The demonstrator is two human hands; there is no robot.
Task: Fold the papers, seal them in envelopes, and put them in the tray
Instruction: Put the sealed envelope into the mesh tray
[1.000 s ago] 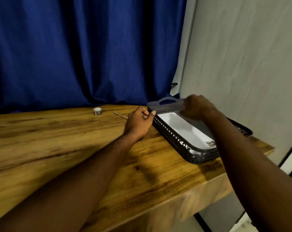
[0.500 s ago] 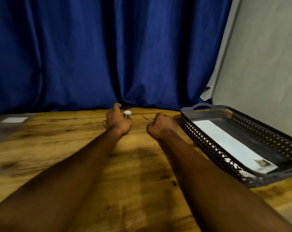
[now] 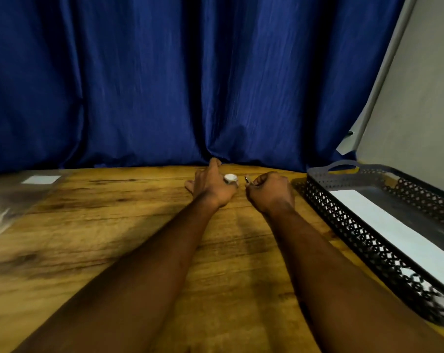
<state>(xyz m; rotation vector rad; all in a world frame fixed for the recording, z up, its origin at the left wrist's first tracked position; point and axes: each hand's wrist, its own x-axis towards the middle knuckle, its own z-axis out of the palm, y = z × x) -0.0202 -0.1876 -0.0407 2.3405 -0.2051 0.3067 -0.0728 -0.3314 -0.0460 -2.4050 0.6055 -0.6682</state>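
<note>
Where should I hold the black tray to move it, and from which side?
Probably the arched handle at the far short end of the tray, reached from above: it stands over the rim with a gap for fingers. The near end is out of view.

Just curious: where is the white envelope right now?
In the head view, the white envelope lies flat inside the black tray on the far right, right of the right hand.

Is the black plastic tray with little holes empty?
No, a flat white envelope lies inside the black perforated plastic tray.
</note>
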